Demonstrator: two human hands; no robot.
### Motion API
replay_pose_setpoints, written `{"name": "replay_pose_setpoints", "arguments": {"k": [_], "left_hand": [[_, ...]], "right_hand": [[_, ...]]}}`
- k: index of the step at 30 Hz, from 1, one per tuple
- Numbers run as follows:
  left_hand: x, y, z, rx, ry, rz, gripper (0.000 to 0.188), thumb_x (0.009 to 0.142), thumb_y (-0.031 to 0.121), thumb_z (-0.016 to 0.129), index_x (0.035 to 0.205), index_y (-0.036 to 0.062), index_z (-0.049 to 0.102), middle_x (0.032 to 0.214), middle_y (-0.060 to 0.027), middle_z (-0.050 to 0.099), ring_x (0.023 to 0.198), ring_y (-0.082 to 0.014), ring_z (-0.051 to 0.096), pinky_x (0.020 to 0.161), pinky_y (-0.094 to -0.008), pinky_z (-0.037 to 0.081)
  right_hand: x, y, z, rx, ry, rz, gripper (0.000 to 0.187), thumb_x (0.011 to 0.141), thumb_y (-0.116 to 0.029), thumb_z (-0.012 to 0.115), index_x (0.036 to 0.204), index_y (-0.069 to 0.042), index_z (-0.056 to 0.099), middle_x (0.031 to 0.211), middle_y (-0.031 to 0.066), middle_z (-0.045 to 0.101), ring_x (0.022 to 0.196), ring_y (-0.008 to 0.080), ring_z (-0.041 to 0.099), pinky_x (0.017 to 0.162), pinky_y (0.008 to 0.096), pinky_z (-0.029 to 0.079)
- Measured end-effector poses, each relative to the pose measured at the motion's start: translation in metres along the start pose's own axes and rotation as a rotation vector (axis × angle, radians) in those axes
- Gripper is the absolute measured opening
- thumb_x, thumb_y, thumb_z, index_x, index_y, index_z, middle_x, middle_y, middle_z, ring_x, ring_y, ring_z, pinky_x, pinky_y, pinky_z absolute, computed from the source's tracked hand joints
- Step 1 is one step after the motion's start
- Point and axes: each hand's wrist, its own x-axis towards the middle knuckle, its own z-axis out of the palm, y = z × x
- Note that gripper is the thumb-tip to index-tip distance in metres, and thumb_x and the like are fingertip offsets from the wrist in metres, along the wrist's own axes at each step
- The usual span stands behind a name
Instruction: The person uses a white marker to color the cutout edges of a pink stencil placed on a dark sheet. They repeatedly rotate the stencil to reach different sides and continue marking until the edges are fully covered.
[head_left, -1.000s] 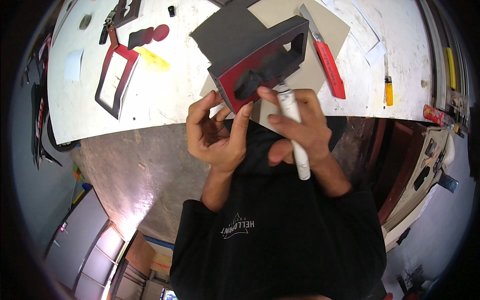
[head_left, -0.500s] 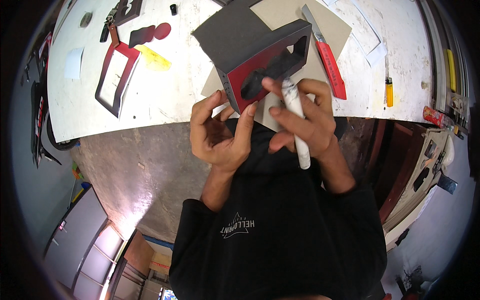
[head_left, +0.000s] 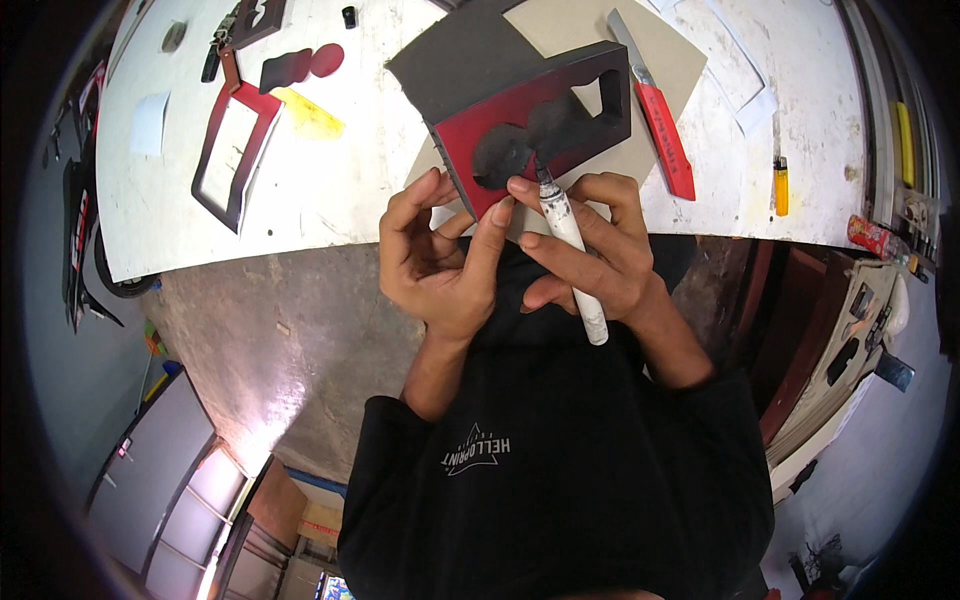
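A red and black box-like panel (head_left: pixel 455 140) is held tilted above the table's near edge, with a round opening and a longer cut-out in its face. My left hand (head_left: pixel 440 260) pinches its lower left corner between thumb and fingers. In my right hand (head_left: pixel 615 245) is a white marker (head_left: pixel 572 245) with a dark tip, gripped between the fingers. The tip meets the panel at or very near the rim of the round opening. My right index fingertip rests close to the panel's lower edge.
Under the panel lie a black sheet (head_left: pixel 455 60) and beige board (head_left: pixel 675 55). A red utility knife (head_left: pixel 663 140), blade out, sits to the right, near a yellow lighter (head_left: pixel 780 185). Leftward are a red-black frame (head_left: pixel 213 165), a yellow piece (head_left: pixel 310 115) and a small black cap (head_left: pixel 349 17).
My right hand has moved slightly left, bringing the marker's tip to the panel. The panel has turned so its face shows more fully. My left hand keeps its grip.
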Motion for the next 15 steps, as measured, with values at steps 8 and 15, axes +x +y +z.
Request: {"name": "replay_pose_setpoints", "arguments": {"k": [8,15], "left_hand": [[0.002,0.002,-0.001,-0.101,-0.044,-0.070,0.053,0.080,-0.017,0.068,0.128,-0.0102,0.046,0.117,-0.0207,0.059,0.110,-0.0220,0.062,0.088,-0.0311,0.060],[0.003,-0.002,-0.003,-0.172,-0.049,-0.122,0.053,0.080,-0.016,0.068,0.128,-0.0105,0.047,0.118,-0.0219,0.060,0.112,-0.0227,0.061,0.090,-0.0333,0.060]], "right_hand": [[-0.001,0.004,-0.004,-0.017,0.022,0.021,0.045,0.077,-0.048,0.073,0.109,-0.016,0.071,0.120,0.0107,0.069,0.092,0.0223,0.051,0.078,0.0352,0.039],[0.001,0.013,-0.012,-0.192,0.071,0.068,0.046,0.080,-0.048,0.073,0.109,-0.013,0.070,0.116,0.0125,0.070,0.096,0.0241,0.050,0.080,0.0372,0.039]]}}
